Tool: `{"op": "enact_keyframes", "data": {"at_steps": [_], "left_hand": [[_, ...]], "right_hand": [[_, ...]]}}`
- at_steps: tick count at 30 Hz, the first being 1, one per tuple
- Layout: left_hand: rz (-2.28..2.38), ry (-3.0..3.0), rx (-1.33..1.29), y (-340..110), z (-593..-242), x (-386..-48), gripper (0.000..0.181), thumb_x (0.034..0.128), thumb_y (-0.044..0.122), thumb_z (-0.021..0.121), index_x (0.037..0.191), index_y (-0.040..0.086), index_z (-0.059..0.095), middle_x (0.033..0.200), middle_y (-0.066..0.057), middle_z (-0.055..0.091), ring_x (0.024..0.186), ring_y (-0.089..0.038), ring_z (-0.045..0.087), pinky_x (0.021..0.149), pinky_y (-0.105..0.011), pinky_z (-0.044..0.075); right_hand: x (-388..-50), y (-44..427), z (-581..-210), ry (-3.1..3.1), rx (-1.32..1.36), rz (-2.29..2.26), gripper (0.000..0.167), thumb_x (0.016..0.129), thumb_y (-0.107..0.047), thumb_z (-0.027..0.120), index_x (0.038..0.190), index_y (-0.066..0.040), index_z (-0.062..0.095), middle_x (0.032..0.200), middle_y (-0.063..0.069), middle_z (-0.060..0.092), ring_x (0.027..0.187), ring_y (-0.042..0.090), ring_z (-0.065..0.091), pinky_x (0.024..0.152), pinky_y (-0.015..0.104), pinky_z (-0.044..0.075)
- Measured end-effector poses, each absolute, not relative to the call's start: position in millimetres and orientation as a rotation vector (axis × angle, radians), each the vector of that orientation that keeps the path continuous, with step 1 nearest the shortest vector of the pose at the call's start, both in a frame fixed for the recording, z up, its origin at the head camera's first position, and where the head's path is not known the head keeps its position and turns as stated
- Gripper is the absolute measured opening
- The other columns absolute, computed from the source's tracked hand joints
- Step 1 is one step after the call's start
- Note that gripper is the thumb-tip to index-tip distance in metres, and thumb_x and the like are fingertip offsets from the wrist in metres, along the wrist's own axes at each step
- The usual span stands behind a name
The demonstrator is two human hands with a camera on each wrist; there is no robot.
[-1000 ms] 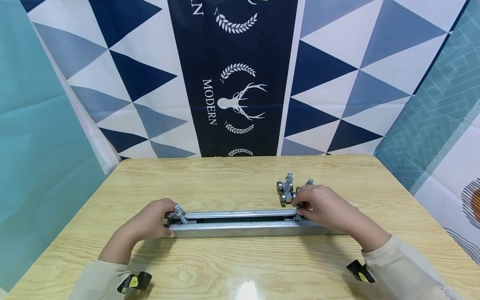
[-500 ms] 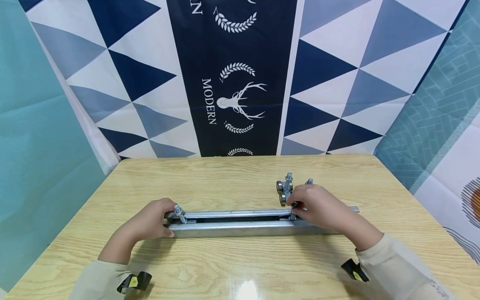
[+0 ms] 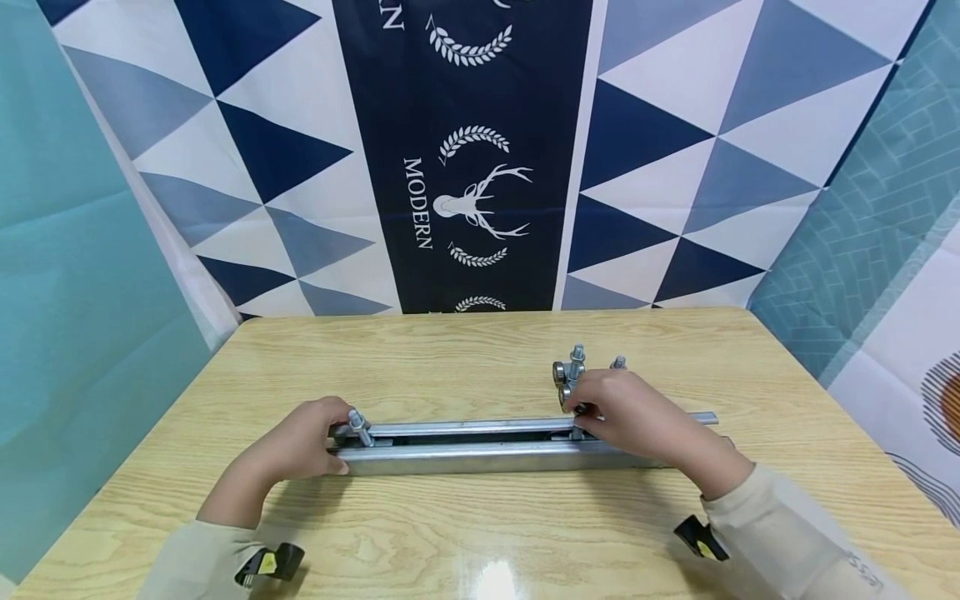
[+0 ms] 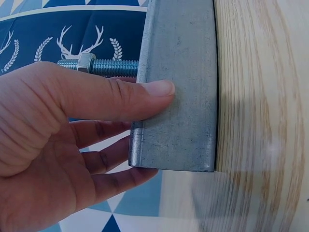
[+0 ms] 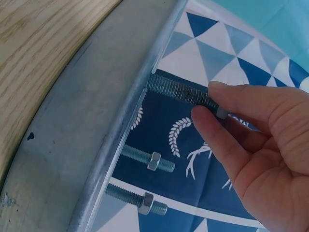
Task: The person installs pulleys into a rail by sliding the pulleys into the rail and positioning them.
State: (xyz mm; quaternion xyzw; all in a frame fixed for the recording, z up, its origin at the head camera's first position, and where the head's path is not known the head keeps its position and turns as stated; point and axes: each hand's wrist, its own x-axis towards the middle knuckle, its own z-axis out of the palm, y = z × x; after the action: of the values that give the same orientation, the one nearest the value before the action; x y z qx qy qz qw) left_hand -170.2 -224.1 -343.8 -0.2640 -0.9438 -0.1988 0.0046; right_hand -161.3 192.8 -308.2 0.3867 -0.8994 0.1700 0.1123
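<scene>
On the table (image 3: 420, 529), the left grip (image 3: 307, 437) clasps the rail (image 3: 480, 463) at its left end, the right grip (image 3: 626, 414) pinching a bolt (image 5: 176, 91).

Bright, even light fills the head view, and it seems to fall from above: a white glare burns on the pale yellow wood-grain table (image 3: 420, 533) at the near edge. Soft-edged shadows lie on it near the bare left hand (image 3: 300, 437) and bare right hand (image 3: 637, 417). The long, silvery metal channel rail (image 3: 480, 462) gleams along its upper edges. Both wrist views are dimmer; in the right one, wide-angle distortion bows the rail, and the threaded steel bolt (image 5: 178, 89) darkens toward the right hand.
</scene>
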Motion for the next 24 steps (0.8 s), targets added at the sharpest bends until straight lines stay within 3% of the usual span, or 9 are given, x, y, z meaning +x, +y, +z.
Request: {"op": "enact_keyframes", "data": {"at_steps": [24], "left_hand": [[-0.63,-2.945,-0.86,-224,-343,-172,0.042,0.0595,0.003,0.091,0.09,0.01,0.063,0.094,0.0,0.06,0.078,-0.018,0.052,0.068,-0.037,0.047]], "right_hand": [[-166,180,-307,-2.586,1.233,0.498,0.022,0.074,0.008,0.079,0.088,-0.009,0.074,0.086,-0.001,0.068,0.079,0.014,0.065,0.068,0.028,0.055]]}}
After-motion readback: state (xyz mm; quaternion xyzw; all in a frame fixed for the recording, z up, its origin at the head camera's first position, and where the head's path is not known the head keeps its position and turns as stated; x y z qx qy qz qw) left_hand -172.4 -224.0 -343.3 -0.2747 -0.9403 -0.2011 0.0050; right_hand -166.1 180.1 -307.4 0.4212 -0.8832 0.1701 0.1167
